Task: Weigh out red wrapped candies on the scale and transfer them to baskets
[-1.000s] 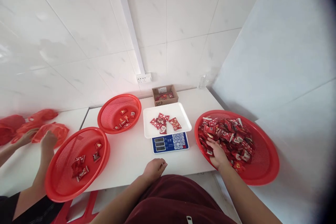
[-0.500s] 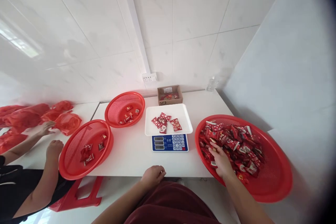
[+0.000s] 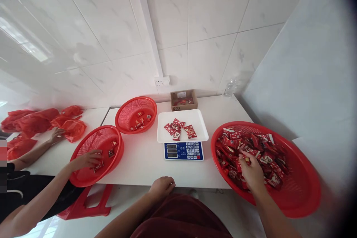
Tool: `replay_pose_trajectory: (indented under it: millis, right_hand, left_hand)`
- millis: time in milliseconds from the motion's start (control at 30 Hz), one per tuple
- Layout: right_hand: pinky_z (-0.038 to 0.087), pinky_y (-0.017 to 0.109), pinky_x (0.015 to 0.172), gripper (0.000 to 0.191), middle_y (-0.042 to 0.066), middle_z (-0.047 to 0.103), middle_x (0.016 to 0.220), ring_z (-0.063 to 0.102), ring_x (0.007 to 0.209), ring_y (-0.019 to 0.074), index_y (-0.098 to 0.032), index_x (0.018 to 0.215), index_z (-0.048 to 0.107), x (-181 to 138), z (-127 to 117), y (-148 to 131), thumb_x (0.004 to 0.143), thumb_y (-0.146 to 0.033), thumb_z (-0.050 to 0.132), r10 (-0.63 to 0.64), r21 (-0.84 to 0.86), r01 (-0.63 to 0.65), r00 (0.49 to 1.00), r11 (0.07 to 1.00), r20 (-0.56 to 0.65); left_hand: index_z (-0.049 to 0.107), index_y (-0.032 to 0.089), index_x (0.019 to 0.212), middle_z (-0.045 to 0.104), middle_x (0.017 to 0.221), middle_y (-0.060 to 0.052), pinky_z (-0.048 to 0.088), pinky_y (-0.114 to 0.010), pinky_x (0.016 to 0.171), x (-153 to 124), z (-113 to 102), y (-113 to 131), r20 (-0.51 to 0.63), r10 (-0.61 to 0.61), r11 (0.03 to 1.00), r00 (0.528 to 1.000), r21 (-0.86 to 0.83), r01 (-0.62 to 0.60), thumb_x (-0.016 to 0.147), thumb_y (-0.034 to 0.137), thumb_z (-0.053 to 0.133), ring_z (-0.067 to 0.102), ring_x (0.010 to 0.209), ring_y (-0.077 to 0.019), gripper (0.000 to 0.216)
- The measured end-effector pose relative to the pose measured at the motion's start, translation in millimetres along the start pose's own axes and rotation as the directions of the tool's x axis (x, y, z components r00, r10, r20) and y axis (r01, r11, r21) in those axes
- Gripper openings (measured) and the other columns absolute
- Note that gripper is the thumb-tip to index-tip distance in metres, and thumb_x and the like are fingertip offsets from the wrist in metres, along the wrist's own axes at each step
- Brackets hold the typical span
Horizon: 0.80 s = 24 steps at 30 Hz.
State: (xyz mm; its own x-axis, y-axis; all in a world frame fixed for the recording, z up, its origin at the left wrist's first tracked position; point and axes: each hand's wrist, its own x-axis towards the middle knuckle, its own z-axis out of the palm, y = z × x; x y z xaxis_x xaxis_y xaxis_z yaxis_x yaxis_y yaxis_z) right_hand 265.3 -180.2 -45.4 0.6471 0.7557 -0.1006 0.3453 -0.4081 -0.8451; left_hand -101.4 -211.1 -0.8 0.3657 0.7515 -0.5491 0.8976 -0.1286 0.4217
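My right hand reaches into a large red plastic basket heaped with red-wrapped candies. Its fingers are closed on a small red candy packet, partly hidden by the hand. At the table's front edge rests my left hand, fingers curled, with nothing visible in it. Between the hands and further back stands a digital scale with a blue keypad panel. On its white tray lie several red printed packets, one of them a little apart to the right.
Two smaller red baskets with a few candies stand left of the scale. A co-worker's hand is inside the nearer one. Behind the scale sits a cardboard box; a clear bottle stands by the wall. Red plastic bags lie far left.
My right hand has shifted further into the candy heap. My left hand stays put. The co-worker's near hand has moved from the rim into the left basket. The view has turned slightly.
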Motion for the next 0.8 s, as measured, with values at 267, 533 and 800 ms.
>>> replay_pose_trajectory:
  millis: [267, 533, 800]
  right_hand:
    - [0.040, 0.052, 0.092, 0.047, 0.013, 0.065, 0.113, 0.058, 0.104, 0.0318, -0.020, 0.117, 0.063, 3.2, 6.1, -4.5, 0.076, -0.026, 0.039, -0.087, -0.257, 0.059, 0.991, 0.964, -0.098]
    - [0.041, 0.041, 0.099, 0.044, 0.010, 0.061, 0.119, 0.055, 0.112, 0.0238, -0.021, 0.113, 0.063, -18.2, 83.0, -74.5, 0.078, -0.017, 0.036, -0.488, -0.120, 0.494, 0.870, 0.861, 0.075]
    - [0.042, 0.038, 0.099, 0.055, 0.007, 0.060, 0.124, 0.056, 0.113, 0.0217, -0.024, 0.121, 0.060, -16.0, 177.7, -113.8, 0.073, -0.005, 0.038, -0.388, -0.134, 0.457, 0.851, 0.879, 0.354]
  left_hand:
    - [0.065, 0.023, 0.096, 0.070, 0.098, -0.005, 0.043, -0.027, 0.078, 3.5, -22.1, -35.5, -0.013, 0.048, 0.999, 0.999, 0.020, -0.048, 0.089, 0.029, 0.039, 0.061, 0.090, -0.0181, 0.028]
    - [0.065, 0.022, 0.093, 0.070, 0.096, -0.006, 0.044, -0.028, 0.078, 8.6, -50.8, -84.0, -0.059, 0.103, 0.995, 0.993, -0.005, -0.104, 0.090, 0.029, 0.037, 0.062, 0.088, -0.0188, 0.029]
    - [0.063, 0.022, 0.092, 0.069, 0.094, -0.005, 0.043, -0.027, 0.078, 14.7, -66.2, -112.1, -0.120, 0.116, 0.990, 0.986, -0.072, -0.125, 0.091, 0.028, 0.037, 0.062, 0.088, -0.0184, 0.027]
